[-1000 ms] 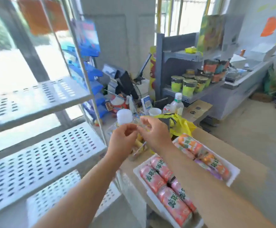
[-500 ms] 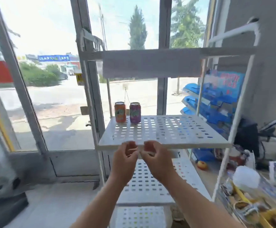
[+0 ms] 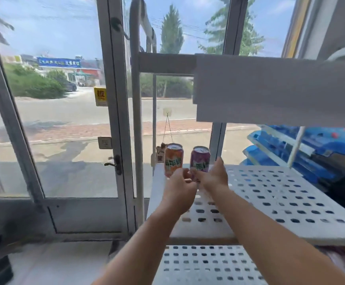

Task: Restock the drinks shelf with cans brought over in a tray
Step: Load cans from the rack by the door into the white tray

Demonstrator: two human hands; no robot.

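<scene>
Two drink cans stand upright at the back left corner of the perforated white shelf (image 3: 270, 194): an orange can (image 3: 174, 159) and, just beside it to the right, a purple can (image 3: 200, 160). They look close but not touching. Both hands reach in at them. The left hand (image 3: 180, 189) has its fingers curled in at the foot of the orange can, and blur hides whether they clasp it or only meet it. The right hand (image 3: 213, 176) is spread, with its fingers straight up along the purple can's right side and nothing closed round the can. The tray is out of view, as are the other cans.

Full cans of this kind are likely stiff and fairly weighty for their size, with smooth, slick painted walls that dent under a hard squeeze. Their narrow bases could rock on the shelf's holes. The safest hold would be round the middle of the body, thumb opposite fingers, setting each can down flat rather than sliding it
</scene>
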